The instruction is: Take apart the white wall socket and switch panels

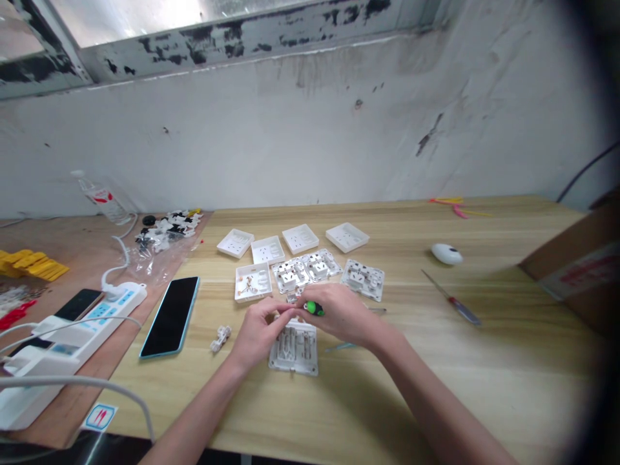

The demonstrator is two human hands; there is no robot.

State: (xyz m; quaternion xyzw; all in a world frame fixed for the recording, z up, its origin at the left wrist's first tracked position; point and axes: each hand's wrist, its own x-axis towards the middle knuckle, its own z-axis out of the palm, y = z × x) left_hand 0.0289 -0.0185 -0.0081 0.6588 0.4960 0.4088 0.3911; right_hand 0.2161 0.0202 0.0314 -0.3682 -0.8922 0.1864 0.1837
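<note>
My right hand (341,311) is closed around a screwdriver with a green and black handle (314,308). My left hand (258,330) meets it, thumb and fingers pinched together near the tool. What those fingers hold is too hidden to name. Just below both hands lies a white plastic socket housing (293,354) with slots and metal strips inside. Behind them are white socket inner plates (320,263), another inner plate (364,279) to the right, and an open white box (252,281) holding small brass parts. A small white part (221,338) lies left of my left hand.
White socket covers (300,238) lie toward the wall. A phone (170,316) and a power strip (92,336) with cables are at left, near a plastic bottle (104,199). To the right are another screwdriver (453,299), a white oval device (446,254) and a cardboard box (576,258).
</note>
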